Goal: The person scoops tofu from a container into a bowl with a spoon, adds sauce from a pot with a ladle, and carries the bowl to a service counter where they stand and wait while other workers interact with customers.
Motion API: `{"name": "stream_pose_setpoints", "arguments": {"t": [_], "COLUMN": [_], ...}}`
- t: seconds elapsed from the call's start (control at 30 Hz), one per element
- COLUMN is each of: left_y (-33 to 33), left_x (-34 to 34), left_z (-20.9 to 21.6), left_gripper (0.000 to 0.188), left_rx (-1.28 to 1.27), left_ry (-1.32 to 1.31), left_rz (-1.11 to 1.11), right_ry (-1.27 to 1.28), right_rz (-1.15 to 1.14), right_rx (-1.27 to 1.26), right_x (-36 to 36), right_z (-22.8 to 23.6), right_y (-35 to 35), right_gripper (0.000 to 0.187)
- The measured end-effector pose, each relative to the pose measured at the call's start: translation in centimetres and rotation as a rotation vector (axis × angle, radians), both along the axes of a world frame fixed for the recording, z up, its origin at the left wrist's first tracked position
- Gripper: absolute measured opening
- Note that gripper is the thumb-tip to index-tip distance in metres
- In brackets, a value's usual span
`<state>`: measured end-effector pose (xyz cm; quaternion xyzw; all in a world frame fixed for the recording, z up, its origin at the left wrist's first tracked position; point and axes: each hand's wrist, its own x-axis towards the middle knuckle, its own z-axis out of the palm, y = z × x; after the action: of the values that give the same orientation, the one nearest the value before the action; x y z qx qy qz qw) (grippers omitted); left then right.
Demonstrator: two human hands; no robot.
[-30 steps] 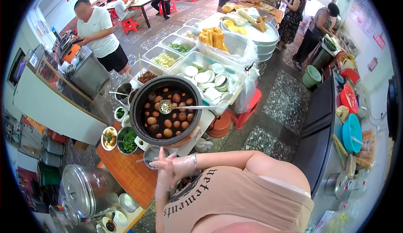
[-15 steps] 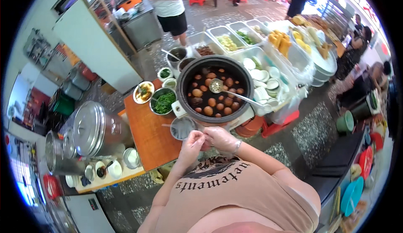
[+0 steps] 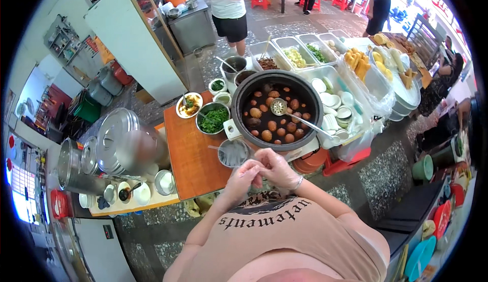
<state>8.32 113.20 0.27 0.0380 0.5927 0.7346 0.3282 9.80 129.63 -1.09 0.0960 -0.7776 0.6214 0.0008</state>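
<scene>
My left hand (image 3: 246, 179) and my right hand (image 3: 279, 169) meet in front of my chest, fingers pinched together and touching. Thin clear plastic gloves appear to cover both. Whatever lies between the fingertips, if anything, is too small to make out. Just beyond them is a bowl with clear plastic (image 3: 233, 153) in it. A big dark pot (image 3: 236, 95) of brown broth and eggs stands further ahead, with a slotted ladle (image 3: 279, 107) resting across it. To the pot's left sit a metal bowl of chopped greens (image 3: 213, 120) and a bowl of food in sauce (image 3: 189, 104).
An orange-brown tabletop (image 3: 193, 152) lies to the left, beside large lidded steel pots (image 3: 119, 142). On the right are a tub of small white dishes (image 3: 333, 104), trays of toppings (image 3: 295, 58) and fried dough sticks (image 3: 357, 62). A person in a white shirt (image 3: 229, 2) stands beyond.
The view has shifted, so the surroundings sit further right in the picture. My hands stay together, with their fingers slightly repositioned. The ladle still rests in the pot.
</scene>
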Motion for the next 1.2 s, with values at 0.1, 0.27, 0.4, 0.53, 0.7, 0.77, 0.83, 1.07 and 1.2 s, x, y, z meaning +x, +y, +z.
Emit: {"name": "stream_pose_setpoints", "arguments": {"t": [0.1,0.27,0.4,0.53,0.7,0.77,0.83,1.07,1.2], "left_y": [0.0,-0.1,0.2,0.1,0.1,0.4,0.1,0.1,0.1], "left_x": [0.0,0.5,0.7,0.7,0.8,1.0,0.7,0.5,0.5], "left_z": [-0.4,-1.2,-0.5,0.9,1.0,1.2,0.2,-0.8,-0.3], "left_gripper": [0.016,0.015,0.015,0.016,0.018,0.02,0.02,0.019,0.021], "left_rx": [0.047,0.079,0.001,-0.212,-0.39,-0.429,-0.463,-0.558,-0.367], "left_ry": [0.024,0.022,0.091,0.254,0.369,0.366,0.402,0.51,0.312], "left_rz": [-0.064,-0.017,-0.05,-0.14,-0.223,-0.218,-0.256,-0.285,-0.216], "right_ry": [-0.253,-0.304,-0.251,-0.061,-0.107,-0.064,-0.058,-0.058,-0.082], "right_rz": [0.048,0.055,0.065,-0.017,0.073,0.132,0.134,0.116,0.075], "right_rx": [-0.529,-0.486,-0.377,0.004,0.211,0.321,0.36,0.381,0.396], "right_x": [0.6,0.5,0.5,0.8,1.2,1.2,1.3,1.5,1.1], "right_z": [-0.6,-0.2,-0.2,0.6,2.1,1.9,1.5,1.5,1.6], "right_y": [-0.7,-0.3,0.7,1.1,1.6,2.1,2.3,2.2,2.8], "right_gripper": [0.018,0.016,0.013,0.017,0.017,0.02,0.022,0.026,0.024]}}
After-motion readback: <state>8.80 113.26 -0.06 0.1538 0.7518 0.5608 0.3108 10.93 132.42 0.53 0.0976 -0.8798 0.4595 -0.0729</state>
